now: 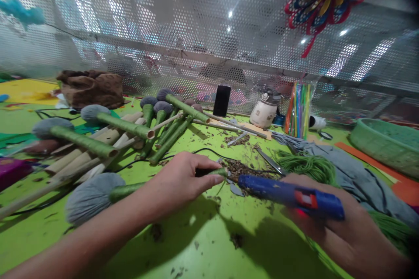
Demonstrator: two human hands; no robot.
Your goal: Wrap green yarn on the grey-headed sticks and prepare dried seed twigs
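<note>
My left hand (190, 174) is closed around the end of a stick wrapped in green yarn (129, 190). The stick's other end, near my forearm, carries a round grey cloth head (93, 198). In my right hand (334, 226) is a blue hot glue gun (284, 194) with a lit red switch. Its nozzle points left and meets, or nearly meets, the wrapped end at my left fingertips. Close behind the gun lie scissors (271, 162), partly hidden, and a bundle of green yarn (304, 166).
Several finished-looking green-wrapped sticks with grey heads (124, 124) are piled at left with bare sticks. Behind stand a phone (221, 101), a white jar (263, 111) and colourful pipe cleaners (297, 109). Grey cloth (353, 174) and a green basin (386, 144) lie right. Brown crumbs litter the green table (183, 244).
</note>
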